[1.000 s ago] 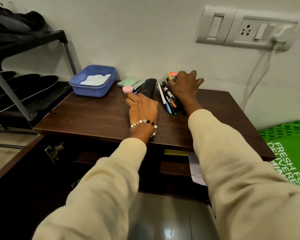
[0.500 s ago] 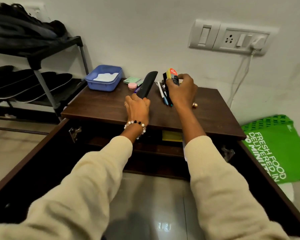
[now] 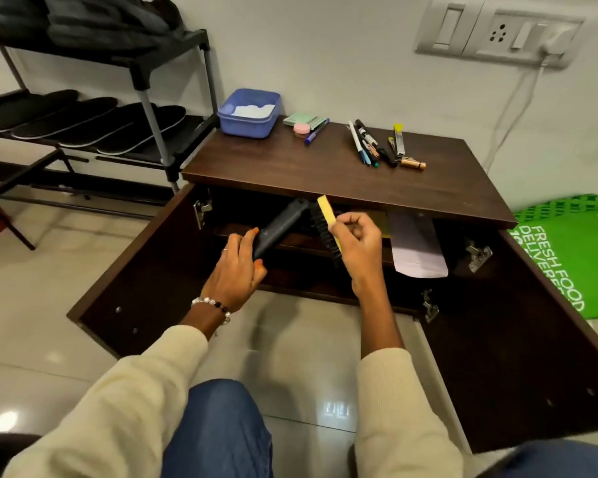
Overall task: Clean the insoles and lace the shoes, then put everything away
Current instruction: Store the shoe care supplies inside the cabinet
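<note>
I saw my left hand (image 3: 237, 267) gripping one black case (image 3: 279, 227), my right hand (image 3: 356, 244) pinching one yellow-backed brush (image 3: 327, 224), both just below the cabinet top's front edge (image 3: 325, 193); both doors stood open.

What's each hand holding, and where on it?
Left hand grips the black case at its lower end. Right hand grips the yellow-backed brush at its lower part.

Counts around the open cabinet (image 3: 325, 167) — two doors swung wide.

Two hands: left hand (image 3: 237, 270) with one black case (image 3: 278, 229), right hand (image 3: 356, 243) with one yellow-backed brush (image 3: 328, 225). Four dark insoles (image 3: 83, 122) on one rack (image 3: 145, 74) — one blue tub (image 3: 249, 113), one pink-lidded pot (image 3: 301, 129), one green bag (image 3: 567, 250).
</note>
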Motion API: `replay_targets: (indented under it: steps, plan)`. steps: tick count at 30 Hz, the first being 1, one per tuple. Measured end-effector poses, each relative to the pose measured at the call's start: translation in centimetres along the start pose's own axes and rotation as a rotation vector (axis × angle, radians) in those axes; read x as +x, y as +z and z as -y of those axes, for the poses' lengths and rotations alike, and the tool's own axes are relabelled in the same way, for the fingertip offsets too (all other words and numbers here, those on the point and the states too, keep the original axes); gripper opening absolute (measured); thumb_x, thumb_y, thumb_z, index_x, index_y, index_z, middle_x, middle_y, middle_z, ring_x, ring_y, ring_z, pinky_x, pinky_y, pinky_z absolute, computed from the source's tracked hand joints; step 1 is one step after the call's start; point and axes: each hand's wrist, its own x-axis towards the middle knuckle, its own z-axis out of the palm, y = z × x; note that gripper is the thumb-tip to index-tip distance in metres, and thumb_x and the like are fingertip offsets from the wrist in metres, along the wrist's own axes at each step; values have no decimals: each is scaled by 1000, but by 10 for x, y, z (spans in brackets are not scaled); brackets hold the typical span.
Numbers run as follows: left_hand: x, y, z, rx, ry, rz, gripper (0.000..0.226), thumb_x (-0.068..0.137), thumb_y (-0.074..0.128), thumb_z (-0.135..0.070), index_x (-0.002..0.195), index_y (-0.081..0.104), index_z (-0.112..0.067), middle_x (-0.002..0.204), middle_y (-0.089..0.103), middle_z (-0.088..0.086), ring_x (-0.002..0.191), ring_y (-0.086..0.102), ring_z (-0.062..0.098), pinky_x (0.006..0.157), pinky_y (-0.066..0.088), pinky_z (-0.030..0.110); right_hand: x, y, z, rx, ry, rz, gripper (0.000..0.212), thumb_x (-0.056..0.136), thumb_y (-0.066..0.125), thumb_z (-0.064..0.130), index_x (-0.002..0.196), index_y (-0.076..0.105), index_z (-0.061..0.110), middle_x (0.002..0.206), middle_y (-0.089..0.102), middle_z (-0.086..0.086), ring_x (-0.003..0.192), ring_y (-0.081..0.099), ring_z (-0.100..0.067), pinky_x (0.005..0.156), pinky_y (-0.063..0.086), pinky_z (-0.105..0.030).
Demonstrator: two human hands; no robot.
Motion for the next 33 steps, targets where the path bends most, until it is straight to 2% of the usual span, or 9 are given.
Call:
replay_targets:
  steps: [6, 13, 16, 19, 22, 25, 27, 29, 33]
  plan:
    - [3, 34, 22, 65, -193, 88, 55, 93, 48, -21, 143, 33, -5, 115, 42, 18, 93, 51, 34, 80, 48, 46, 13, 34, -43, -153, 235, -43, 24, 78, 72, 33, 96, 64, 20, 106, 65, -3, 90, 61, -18, 63, 45, -25]
    - [80, 73, 23, 46, -490, 41, 56, 99, 42, -27, 147, 23, -3, 140, 29, 31, 123, 40, 47, 100, 37, 50, 70, 79, -69, -360, 224, 76, 42, 76, 77, 35, 109, 64, 12, 121, 58, -9, 110, 57, -26, 81, 43, -27]
    - [111, 88, 32, 110, -501, -9, 51, 99, 43, -26, 140, 34, 3, 132, 36, 32, 117, 43, 47, 95, 41, 47, 98, 102, -69, -422, 157, 68, 47, 77, 76, 37, 113, 64, 9, 118, 61, -13, 108, 59, -30, 86, 49, -32]
    - [130, 99, 46, 173, -535, 45, 45, 99, 41, -29, 130, 43, 4, 129, 40, 31, 117, 43, 46, 95, 39, 49, 120, 126, -69, -514, 69, 81, 37, 84, 68, 37, 109, 65, 10, 114, 64, -15, 107, 60, -33, 85, 52, -37]
    - [135, 107, 58, 362, -460, 102, 35, 97, 42, -18, 122, 53, 3, 123, 48, 27, 115, 43, 44, 94, 40, 46, 132, 141, -71, -742, 159, 281, 33, 96, 50, 37, 113, 62, 12, 123, 59, -11, 113, 56, -30, 87, 47, -32]
    - [135, 114, 62, 411, -355, 117, 28, 93, 42, -8, 114, 60, -2, 113, 57, 18, 111, 46, 40, 97, 38, 43, 136, 144, -75, -903, 228, 473, 31, 101, 40, 29, 119, 57, 11, 129, 55, -10, 119, 52, -26, 89, 43, -29]
    - [133, 112, 58, 431, -279, 107, 29, 98, 38, -15, 114, 62, -8, 109, 61, 13, 110, 47, 37, 98, 34, 41, 137, 144, -80, -941, 48, 356, 29, 100, 43, 29, 119, 56, 10, 127, 55, -12, 116, 54, -29, 83, 43, -32]
    - [133, 107, 56, 448, -267, 132, 36, 103, 35, -25, 118, 60, -4, 119, 57, 19, 118, 43, 39, 101, 31, 40, 136, 145, -83, -991, -117, 260, 30, 99, 45, 28, 121, 55, 11, 127, 54, -14, 115, 54, -32, 85, 45, -35]
    - [130, 101, 58, 375, -299, 110, 49, 98, 42, -41, 114, 64, 0, 133, 43, 25, 124, 35, 38, 102, 33, 39, 140, 143, -88, -1041, -141, 257, 33, 100, 42, 29, 121, 57, 10, 126, 55, -16, 115, 54, -34, 86, 47, -38]
